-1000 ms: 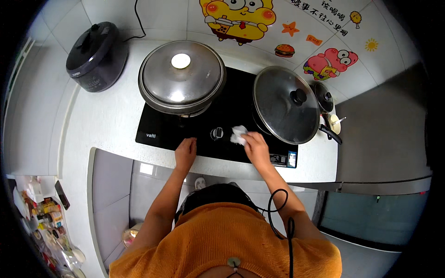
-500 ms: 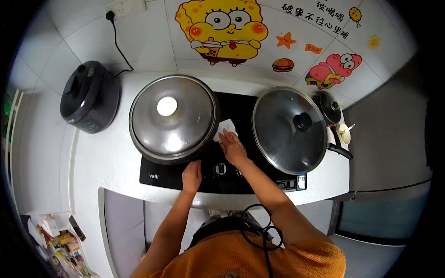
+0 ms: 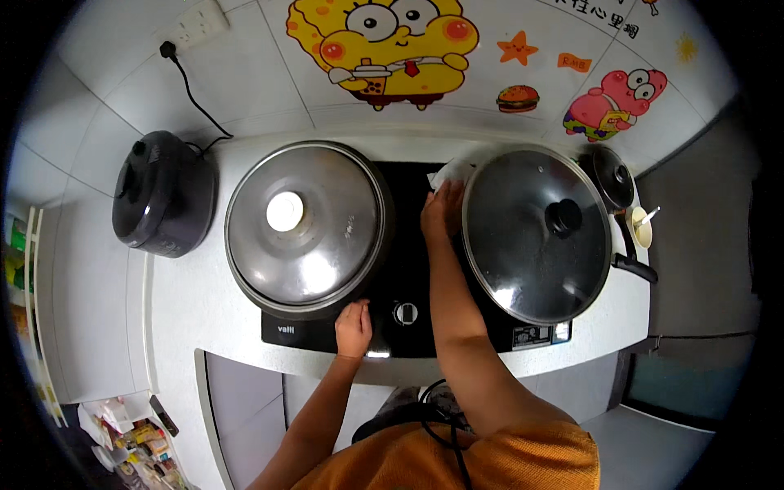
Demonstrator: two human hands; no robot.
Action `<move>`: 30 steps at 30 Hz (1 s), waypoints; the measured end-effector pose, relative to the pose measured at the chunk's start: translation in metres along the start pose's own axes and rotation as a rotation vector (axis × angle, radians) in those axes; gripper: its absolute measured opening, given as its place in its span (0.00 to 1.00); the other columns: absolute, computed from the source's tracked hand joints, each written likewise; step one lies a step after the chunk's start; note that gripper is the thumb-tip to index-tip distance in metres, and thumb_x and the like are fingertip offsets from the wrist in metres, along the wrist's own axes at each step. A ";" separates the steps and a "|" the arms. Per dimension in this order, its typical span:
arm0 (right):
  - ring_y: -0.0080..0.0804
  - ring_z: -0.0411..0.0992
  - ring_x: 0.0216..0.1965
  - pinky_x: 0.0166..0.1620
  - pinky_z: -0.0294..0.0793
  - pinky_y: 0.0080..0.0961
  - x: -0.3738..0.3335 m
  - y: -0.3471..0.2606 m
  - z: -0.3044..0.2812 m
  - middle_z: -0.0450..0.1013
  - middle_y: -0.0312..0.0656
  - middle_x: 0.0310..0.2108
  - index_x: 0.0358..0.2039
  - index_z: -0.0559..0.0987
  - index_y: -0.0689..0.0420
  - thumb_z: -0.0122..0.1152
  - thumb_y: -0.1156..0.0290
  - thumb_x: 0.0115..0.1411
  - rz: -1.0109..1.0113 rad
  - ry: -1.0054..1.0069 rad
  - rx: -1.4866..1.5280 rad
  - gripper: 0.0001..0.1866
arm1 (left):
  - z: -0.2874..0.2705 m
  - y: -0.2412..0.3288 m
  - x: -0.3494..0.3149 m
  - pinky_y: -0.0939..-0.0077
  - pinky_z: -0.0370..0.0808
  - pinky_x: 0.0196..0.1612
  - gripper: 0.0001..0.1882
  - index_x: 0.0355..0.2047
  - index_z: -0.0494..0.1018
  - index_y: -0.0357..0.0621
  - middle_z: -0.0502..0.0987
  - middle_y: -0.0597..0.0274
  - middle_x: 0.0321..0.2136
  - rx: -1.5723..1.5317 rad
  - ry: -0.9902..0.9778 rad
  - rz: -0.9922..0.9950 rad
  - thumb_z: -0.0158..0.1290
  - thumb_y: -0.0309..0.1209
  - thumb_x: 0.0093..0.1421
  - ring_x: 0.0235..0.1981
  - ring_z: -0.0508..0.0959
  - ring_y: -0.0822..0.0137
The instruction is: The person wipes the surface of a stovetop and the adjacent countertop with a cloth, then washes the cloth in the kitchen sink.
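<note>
My right hand [image 3: 442, 208] reaches over the black gas or electric cooktop [image 3: 406, 269], between the two covered pans. Its fingers press on a white crumpled wipe [image 3: 451, 173] at the cooktop's back edge, partly behind the right pan's lid. My left hand [image 3: 354, 328] rests closed on the cooktop's front edge, just below the large pot; no item shows in it. The pot [image 3: 306, 229] has a domed metal lid with a white knob. On the right stands a wide pan with a glass lid [image 3: 531, 253] and black knob. A control knob [image 3: 405, 314] lies between my arms.
A dark electric cooker [image 3: 167, 196] stands on the white counter [image 3: 184, 310] at left, its cord running to a wall socket [image 3: 192, 27]. A small lidded pan [image 3: 614, 181] and a cream cup [image 3: 642, 229] sit at the right end. Cartoon stickers cover the tiled wall.
My right hand has moved away from me and to the right with the wipe, from beside the large pot to the cooktop's back edge. The view has shifted a little; my left hand stays by the pot.
</note>
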State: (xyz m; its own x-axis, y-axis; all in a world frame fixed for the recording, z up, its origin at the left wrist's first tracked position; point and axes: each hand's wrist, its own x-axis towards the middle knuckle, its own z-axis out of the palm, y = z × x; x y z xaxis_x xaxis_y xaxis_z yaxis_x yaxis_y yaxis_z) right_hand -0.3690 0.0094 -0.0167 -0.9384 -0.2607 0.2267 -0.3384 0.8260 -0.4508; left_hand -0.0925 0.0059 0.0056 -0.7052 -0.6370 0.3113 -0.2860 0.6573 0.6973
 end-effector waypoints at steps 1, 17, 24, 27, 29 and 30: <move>0.49 0.53 0.59 0.59 0.55 0.39 -0.005 0.010 0.003 0.52 0.53 0.60 0.56 0.61 0.58 0.46 0.66 0.62 -0.015 0.004 0.006 0.22 | 0.002 0.000 0.000 0.64 0.72 0.32 0.05 0.30 0.72 0.38 0.74 0.50 0.26 -0.014 0.003 0.014 0.46 0.22 0.55 0.28 0.74 0.50; 0.46 0.58 0.57 0.57 0.58 0.41 -0.126 0.086 -0.090 0.60 0.48 0.56 0.56 0.62 0.53 0.45 0.72 0.58 -0.123 -0.397 -0.002 0.23 | -0.004 0.027 -0.020 0.69 0.70 0.37 0.07 0.33 0.71 0.36 0.73 0.51 0.30 -0.049 0.089 -0.033 0.44 0.25 0.59 0.31 0.73 0.54; 0.47 0.67 0.47 0.50 0.66 0.38 -0.142 0.127 -0.146 0.68 0.50 0.47 0.49 0.70 0.55 0.48 0.69 0.57 -0.135 -0.502 0.175 0.18 | 0.017 0.072 -0.113 0.83 0.66 0.32 0.10 0.36 0.71 0.35 0.71 0.65 0.28 -0.198 0.068 -0.235 0.42 0.28 0.62 0.27 0.67 0.76; 0.41 0.68 0.47 0.50 0.67 0.36 -0.155 0.165 -0.159 0.70 0.44 0.46 0.48 0.71 0.54 0.48 0.70 0.57 -0.300 -0.393 0.216 0.17 | 0.046 0.113 -0.138 0.86 0.64 0.27 0.09 0.36 0.71 0.36 0.69 0.69 0.24 -0.246 0.054 -0.216 0.43 0.28 0.62 0.24 0.64 0.80; 0.40 0.68 0.48 0.51 0.66 0.35 -0.160 0.202 -0.173 0.70 0.42 0.45 0.47 0.72 0.54 0.49 0.71 0.56 -0.471 -0.181 0.302 0.17 | 0.062 0.135 -0.152 0.84 0.66 0.30 0.09 0.36 0.72 0.36 0.71 0.68 0.26 -0.233 -0.056 -0.297 0.43 0.28 0.62 0.25 0.67 0.78; 0.38 0.66 0.51 0.52 0.65 0.32 -0.160 0.219 -0.181 0.70 0.41 0.47 0.45 0.73 0.53 0.51 0.72 0.55 -0.479 -0.188 0.222 0.16 | 0.072 0.148 -0.153 0.82 0.68 0.32 0.09 0.35 0.72 0.36 0.72 0.64 0.27 -0.199 -0.068 -0.258 0.44 0.27 0.61 0.27 0.69 0.76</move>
State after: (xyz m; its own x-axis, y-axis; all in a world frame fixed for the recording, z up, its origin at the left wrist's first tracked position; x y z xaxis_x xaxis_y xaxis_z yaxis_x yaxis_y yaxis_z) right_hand -0.2801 0.3225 0.0049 -0.6660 -0.6821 0.3020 -0.7172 0.4741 -0.5107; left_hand -0.0737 0.2300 0.0149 -0.6696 -0.7394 0.0693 -0.3331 0.3824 0.8618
